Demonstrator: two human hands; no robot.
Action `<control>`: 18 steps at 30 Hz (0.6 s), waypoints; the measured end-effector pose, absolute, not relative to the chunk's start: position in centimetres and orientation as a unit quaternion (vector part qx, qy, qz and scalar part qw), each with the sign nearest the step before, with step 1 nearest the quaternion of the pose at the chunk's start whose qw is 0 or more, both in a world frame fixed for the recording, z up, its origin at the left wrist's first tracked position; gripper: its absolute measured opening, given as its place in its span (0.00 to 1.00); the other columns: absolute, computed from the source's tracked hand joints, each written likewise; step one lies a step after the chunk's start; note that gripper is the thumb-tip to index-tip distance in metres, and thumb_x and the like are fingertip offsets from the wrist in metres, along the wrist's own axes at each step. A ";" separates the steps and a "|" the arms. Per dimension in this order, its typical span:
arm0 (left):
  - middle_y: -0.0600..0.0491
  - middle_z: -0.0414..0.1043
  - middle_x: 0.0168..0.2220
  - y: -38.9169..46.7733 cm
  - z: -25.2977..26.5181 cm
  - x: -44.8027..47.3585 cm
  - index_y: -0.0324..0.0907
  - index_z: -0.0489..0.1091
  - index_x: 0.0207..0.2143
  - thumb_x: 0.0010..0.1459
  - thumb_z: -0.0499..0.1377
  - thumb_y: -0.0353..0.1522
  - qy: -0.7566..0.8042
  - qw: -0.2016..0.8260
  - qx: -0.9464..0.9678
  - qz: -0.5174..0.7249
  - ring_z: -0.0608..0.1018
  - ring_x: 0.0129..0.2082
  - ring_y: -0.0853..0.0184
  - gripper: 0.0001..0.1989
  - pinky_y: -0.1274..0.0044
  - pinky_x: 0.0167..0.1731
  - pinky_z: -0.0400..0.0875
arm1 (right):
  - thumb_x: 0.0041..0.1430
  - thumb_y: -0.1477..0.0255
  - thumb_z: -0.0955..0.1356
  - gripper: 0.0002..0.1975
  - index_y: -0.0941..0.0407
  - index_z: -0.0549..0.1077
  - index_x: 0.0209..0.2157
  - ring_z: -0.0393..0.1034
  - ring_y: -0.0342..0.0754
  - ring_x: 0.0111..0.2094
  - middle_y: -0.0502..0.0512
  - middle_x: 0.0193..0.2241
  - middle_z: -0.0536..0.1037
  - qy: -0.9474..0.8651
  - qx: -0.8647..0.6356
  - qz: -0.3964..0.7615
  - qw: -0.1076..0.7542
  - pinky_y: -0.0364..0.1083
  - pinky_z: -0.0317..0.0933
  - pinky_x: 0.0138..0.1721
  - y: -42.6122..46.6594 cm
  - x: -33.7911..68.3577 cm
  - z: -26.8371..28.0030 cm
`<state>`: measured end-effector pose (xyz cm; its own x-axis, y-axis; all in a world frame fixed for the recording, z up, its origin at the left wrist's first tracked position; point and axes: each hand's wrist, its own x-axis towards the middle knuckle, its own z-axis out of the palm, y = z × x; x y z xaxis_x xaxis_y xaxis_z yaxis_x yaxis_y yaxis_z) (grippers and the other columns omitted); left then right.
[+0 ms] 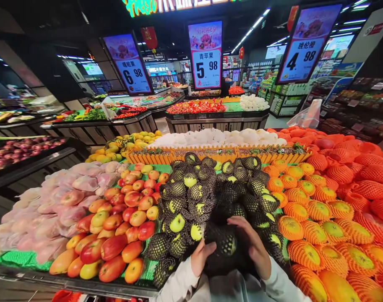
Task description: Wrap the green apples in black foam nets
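Note:
At the front of the display, my left hand point(202, 255) and my right hand point(253, 243) close in from both sides on a green apple in a black foam net point(227, 244). My left thumb lies against its left side, with the other fingers curled out of sight. The right fingers arch over the top and right of it. A dark blur covers much of the space between my palms, so the contact is partly hidden. Around them lies a heap of more green apples point(178, 223) in black nets, some with the net pulled down to bare skin.
Red-yellow apples point(114, 247) and pale wrapped fruit point(84, 197) lie to the left. Orange-netted fruit point(313, 228) and red-netted fruit point(367, 180) fill the right. An orange fence divider point(191, 156) runs behind, with white-wrapped fruit point(207, 137) beyond. Price screens point(206, 56) hang above.

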<state>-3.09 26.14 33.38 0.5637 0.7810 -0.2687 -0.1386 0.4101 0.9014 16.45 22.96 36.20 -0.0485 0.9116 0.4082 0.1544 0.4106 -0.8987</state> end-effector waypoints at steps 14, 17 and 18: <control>0.44 0.72 0.42 30.0 35.7 -4.5 0.40 0.66 0.53 0.66 0.51 0.44 0.290 0.595 0.632 0.402 0.73 0.34 0.66 0.21 0.76 0.32 0.66 | 0.50 0.58 0.73 0.27 0.54 0.66 0.49 0.71 0.56 0.45 0.57 0.44 0.75 -0.502 -0.600 0.131 0.609 0.56 0.65 0.49 38.1 23.9 38.4; 0.47 0.73 0.38 30.4 35.4 -4.9 0.40 0.69 0.48 0.66 0.52 0.42 0.329 0.591 0.616 0.405 0.73 0.32 0.67 0.17 0.76 0.33 0.67 | 0.50 0.61 0.72 0.32 0.57 0.63 0.54 0.65 0.60 0.52 0.65 0.51 0.70 -0.588 -0.692 0.029 0.418 0.58 0.61 0.53 44.9 25.7 37.8; 0.47 0.74 0.37 30.5 35.3 -4.9 0.40 0.70 0.47 0.65 0.52 0.42 0.339 0.590 0.612 0.404 0.73 0.32 0.67 0.17 0.76 0.33 0.67 | 0.50 0.63 0.73 0.32 0.58 0.64 0.55 0.63 0.61 0.54 0.67 0.53 0.69 -0.630 -0.702 0.021 0.331 0.58 0.60 0.54 46.7 25.8 37.4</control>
<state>-4.90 30.46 35.30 0.4446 0.8907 0.0942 -0.0626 -0.0740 0.9953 25.78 46.70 37.39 0.2048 0.8989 0.3873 0.8711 0.0130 -0.4909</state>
